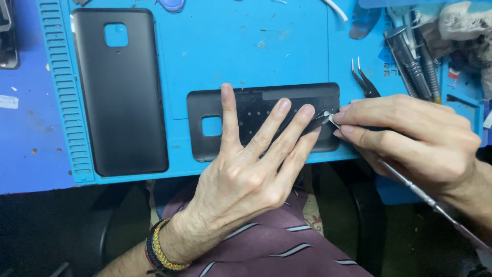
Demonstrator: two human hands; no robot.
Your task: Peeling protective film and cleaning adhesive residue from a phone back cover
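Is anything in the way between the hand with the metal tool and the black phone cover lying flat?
Nothing visible. The right hand already has the metal tool at the phone cover, beside the left hand pressing it down.

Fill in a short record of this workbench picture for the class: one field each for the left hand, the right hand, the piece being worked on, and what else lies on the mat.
Left hand: left hand pressed flat, fingers spread on the black back cover
Right hand: right hand pinching a thin metal tool, tip at the cover's right end
Worked piece: back cover lying crosswise on the blue mat, with a square cutout
Other items: second black back cover upright at left; tweezers; screwdrivers
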